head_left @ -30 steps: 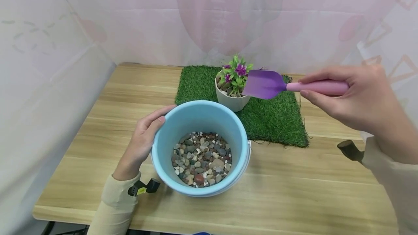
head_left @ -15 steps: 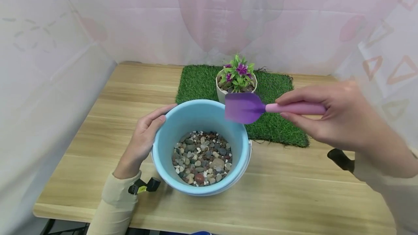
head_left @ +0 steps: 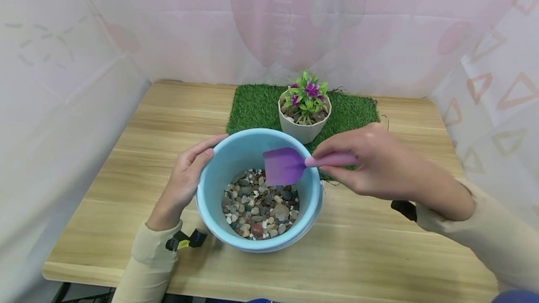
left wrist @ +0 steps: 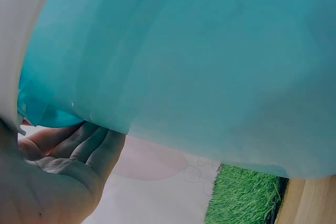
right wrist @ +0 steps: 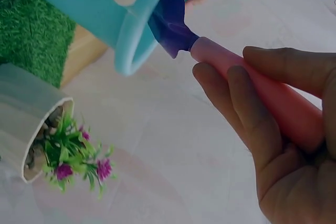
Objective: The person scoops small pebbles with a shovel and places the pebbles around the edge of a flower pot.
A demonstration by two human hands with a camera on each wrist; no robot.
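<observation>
A light blue bucket (head_left: 313, 200) with a layer of mixed pebbles (head_left: 258, 207) at its bottom stands near the table's front. My left hand (head_left: 183, 176) holds the bucket's left rim, thumb at the edge and fingers along the outer wall; their tips are hidden in the left wrist view. In my right hand (head_left: 366, 162) is a garden trowel (head_left: 286, 167), gripped by its pink handle between thumb and fingers. Its purple blade reaches over the bucket's right rim, above the pebbles. In the right wrist view the blade (right wrist: 176, 24) is partly hidden behind the rim.
Behind the bucket, a white pot (head_left: 301, 131) with purple flowers stands on a green turf mat (head_left: 252, 106). Both lie on a wooden table (head_left: 379, 256), with pale printed cloth (head_left: 189, 36) around it. Part of a blue object (head_left: 515, 296) shows at the bottom right.
My right hand has moved left and down, bringing the trowel from beside the flower pot to over the inside of the bucket. My left hand and the bucket have stayed in place.
</observation>
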